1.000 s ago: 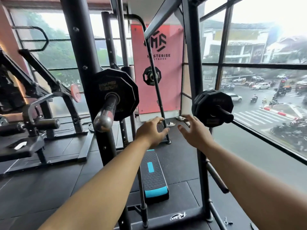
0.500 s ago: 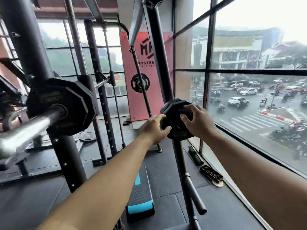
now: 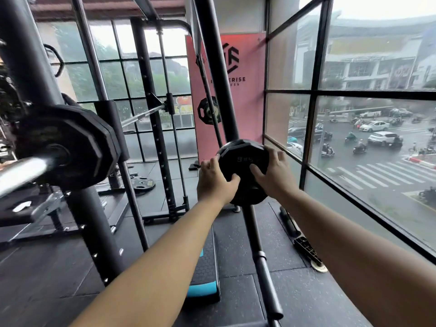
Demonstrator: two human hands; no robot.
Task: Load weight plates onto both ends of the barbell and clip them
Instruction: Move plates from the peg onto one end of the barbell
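A small black weight plate [image 3: 240, 164] hangs at a rack upright [image 3: 219, 90] in the middle of the view. My left hand [image 3: 215, 181] grips its left edge, thumb on the face. My right hand [image 3: 274, 177] holds its right side, fingers spread over the face and rim. At the left, the chrome barbell sleeve [image 3: 21, 172] points toward me, with black plates [image 3: 77, 147] loaded on it behind the bare end.
A thick black rack post [image 3: 77, 220] stands close at the left. A blue-edged step platform [image 3: 204, 272] lies on the floor below my arms. A storage peg [image 3: 264, 274] sticks out low on the upright. Large windows [image 3: 354, 138] close the right side. Another plate [image 3: 142, 184] lies on the floor.
My view has moved closer to the upright. Both hands went from reaching toward the small plate to holding it on either side.
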